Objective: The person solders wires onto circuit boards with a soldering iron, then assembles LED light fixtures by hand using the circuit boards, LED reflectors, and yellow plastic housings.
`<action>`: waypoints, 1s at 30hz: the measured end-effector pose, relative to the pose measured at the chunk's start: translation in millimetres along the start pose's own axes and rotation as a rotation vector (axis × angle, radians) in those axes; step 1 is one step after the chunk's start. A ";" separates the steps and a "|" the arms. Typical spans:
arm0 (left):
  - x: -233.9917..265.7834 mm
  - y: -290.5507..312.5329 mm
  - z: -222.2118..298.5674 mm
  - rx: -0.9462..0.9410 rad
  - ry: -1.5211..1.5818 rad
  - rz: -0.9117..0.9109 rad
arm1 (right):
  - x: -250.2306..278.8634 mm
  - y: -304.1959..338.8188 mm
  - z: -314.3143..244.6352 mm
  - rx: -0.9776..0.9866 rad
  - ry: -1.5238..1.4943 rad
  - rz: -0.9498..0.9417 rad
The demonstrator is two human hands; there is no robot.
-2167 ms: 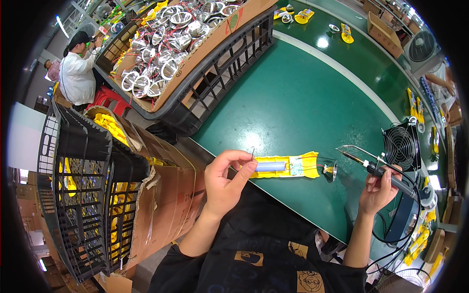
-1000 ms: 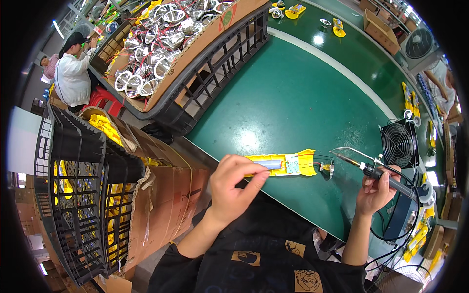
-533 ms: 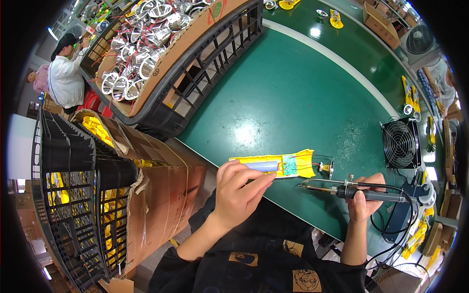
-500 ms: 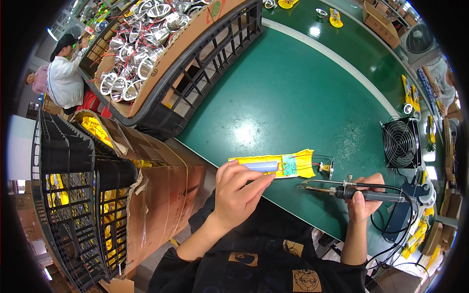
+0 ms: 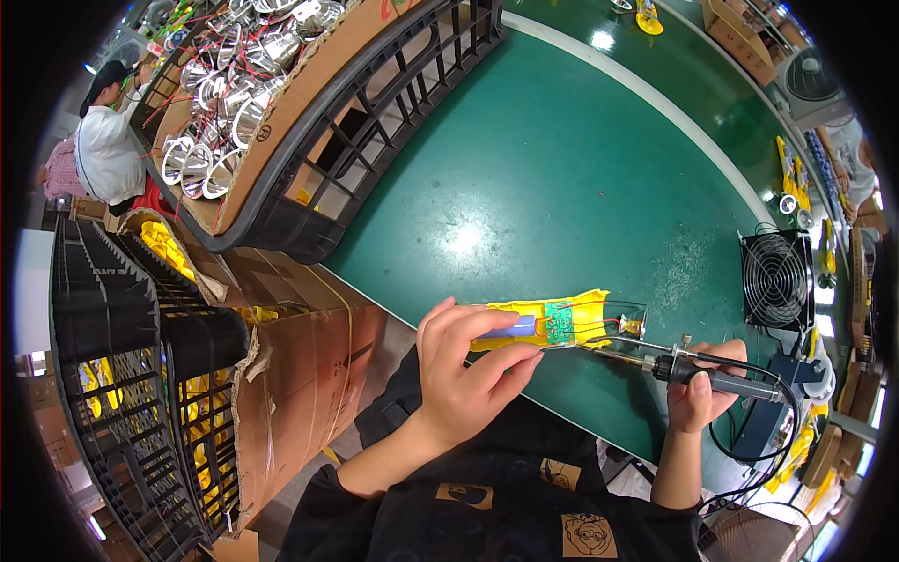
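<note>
My left hand [image 5: 461, 375] grips a yellow plastic housing half [image 5: 593, 330] near the table's front edge. Inside the housing lie a blue cylindrical battery [image 5: 513, 327] and a green circuit board [image 5: 559, 321]. Thin wires run from the board to a small shiny reflector [image 5: 633, 326] beyond the housing's right end. My right hand [image 5: 695, 401] is closed around the dark handle of a soldering iron [image 5: 663, 367], which has a thin metal guide tube along it. The iron's tip points left, close to the housing's lower right edge; whether it touches cannot be made out.
A black crate [image 5: 272, 225] with a cardboard-lined load of reflectors [image 5: 197, 169] stands at the upper left. Below it are a carton [image 5: 318, 375] and another crate [image 5: 140, 347] with yellow parts. At right stand a black fan [image 5: 777, 279], a blue box [image 5: 760, 426] and cables.
The soldering iron's tip has come up and left to the housing's edge. My left hand has shifted the housing slightly right. The view has turned a little.
</note>
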State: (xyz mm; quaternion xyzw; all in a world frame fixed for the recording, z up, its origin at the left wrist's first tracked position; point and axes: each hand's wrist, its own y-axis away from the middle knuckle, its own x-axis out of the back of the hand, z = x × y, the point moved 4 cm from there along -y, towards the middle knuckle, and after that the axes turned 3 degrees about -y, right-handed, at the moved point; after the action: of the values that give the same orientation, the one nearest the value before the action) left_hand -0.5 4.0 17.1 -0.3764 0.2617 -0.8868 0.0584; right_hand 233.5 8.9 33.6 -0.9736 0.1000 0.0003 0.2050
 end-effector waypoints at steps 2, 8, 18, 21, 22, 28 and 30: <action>-2.1 -0.6 -0.7 -0.010 -0.020 -0.013 | -0.9 1.1 1.6 -0.040 0.003 -0.008; -4.0 -4.4 -1.3 0.012 -0.033 -0.037 | -3.3 1.0 2.5 -0.046 0.035 0.012; -4.9 -10.6 1.8 0.046 -0.035 -0.083 | -8.3 1.0 6.5 -0.109 0.043 -0.013; -4.5 -11.2 2.4 0.056 -0.034 -0.091 | -9.2 1.2 6.2 -0.130 0.047 -0.009; -4.5 -11.1 2.3 0.062 -0.033 -0.096 | -9.5 1.3 6.6 -0.142 0.043 -0.010; -5.5 -10.9 2.3 0.089 -0.008 -0.098 | -9.9 1.2 6.8 -0.131 0.050 -0.018; -6.0 -10.8 2.2 0.090 -0.007 -0.096 | -10.4 1.1 7.2 -0.127 0.053 -0.019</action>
State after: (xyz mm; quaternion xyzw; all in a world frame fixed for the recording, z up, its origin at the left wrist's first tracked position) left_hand 6.3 14.2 20.0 -0.3888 0.2031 -0.8980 0.0335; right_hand 223.4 12.8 27.0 -0.9853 0.0961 -0.0211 0.1399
